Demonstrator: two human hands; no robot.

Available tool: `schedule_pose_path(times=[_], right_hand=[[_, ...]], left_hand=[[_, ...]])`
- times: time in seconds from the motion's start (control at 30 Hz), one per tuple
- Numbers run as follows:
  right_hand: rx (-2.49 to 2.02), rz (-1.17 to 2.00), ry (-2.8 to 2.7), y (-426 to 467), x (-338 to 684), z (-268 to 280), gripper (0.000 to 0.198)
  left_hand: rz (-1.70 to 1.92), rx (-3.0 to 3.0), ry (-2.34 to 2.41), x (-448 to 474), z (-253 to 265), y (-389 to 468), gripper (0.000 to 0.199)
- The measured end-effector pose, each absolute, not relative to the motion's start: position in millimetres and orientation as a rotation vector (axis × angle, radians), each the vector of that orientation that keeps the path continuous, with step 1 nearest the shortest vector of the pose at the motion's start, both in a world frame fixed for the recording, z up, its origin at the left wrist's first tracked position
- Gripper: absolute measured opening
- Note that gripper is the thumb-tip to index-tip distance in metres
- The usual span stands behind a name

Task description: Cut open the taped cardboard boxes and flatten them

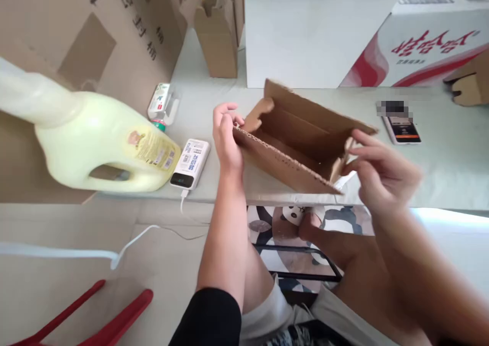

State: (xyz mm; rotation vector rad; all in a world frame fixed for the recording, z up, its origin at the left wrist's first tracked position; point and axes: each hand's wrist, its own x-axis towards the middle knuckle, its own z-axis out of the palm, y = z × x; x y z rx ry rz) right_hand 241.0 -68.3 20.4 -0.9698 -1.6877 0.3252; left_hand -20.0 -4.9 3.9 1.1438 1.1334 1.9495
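A brown cardboard box [290,165], its top open, is held tilted over the front of the table. My left hand [228,137] grips its left end, the thumb and fingers closed around the edge near a notched flap [260,115]. At the right end my right hand [382,167] is closed on a small end flap [338,170], with fingertips at its upper edge. The inside of the box shows bare brown card, though its lower right corner is partly shadowed. A bit of white [348,183] shows under the right hand; what it is I cannot tell.
On the left lie a large pale yellow jug [110,137], a white power bank [190,163] with a cable and a small clear-and-white package [162,104]. Behind stand a narrow cardboard box [219,45] and white cartons [294,40]. A phone [399,124] lies at right.
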Motion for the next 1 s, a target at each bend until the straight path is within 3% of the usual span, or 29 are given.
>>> schedule_pose_path(times=[0.13,0.23,0.3,0.37,0.4,0.57,0.77,0.9,1.0], right_hand=[[-1.078,0.367,-1.708,-60,246,-1,0.018],[-1.074,0.261,-1.679,-54,255,-9,0.017],[-1.093,0.195,-1.562,-51,262,-15,0.038],[-1.090,0.264,-1.509,-51,270,-19,0.066],[-1.069,0.339,-1.528,-52,273,-21,0.071],[-1.034,0.500,-1.717,-64,285,-13,0.032],[-1.131,0.565,-1.643,-71,285,-15,0.049],[-1.277,0.602,-1.399,-65,283,-31,0.053],[-1.277,0.952,-1.456,-60,282,-33,0.052]], left_hand=[[1.920,1.351,1.249,-1,0,3,0.056],[1.893,1.404,1.342,10,-1,11,0.054],[1.907,1.423,1.345,16,-2,17,0.051],[1.929,1.438,1.329,21,-5,23,0.047],[1.935,1.446,1.320,23,-7,25,0.045],[1.810,1.548,1.279,25,-12,30,0.045],[1.568,1.578,1.385,27,-7,29,0.015],[1.693,1.247,1.398,19,-4,27,0.021],[1.775,0.968,1.364,7,-4,27,0.026]])
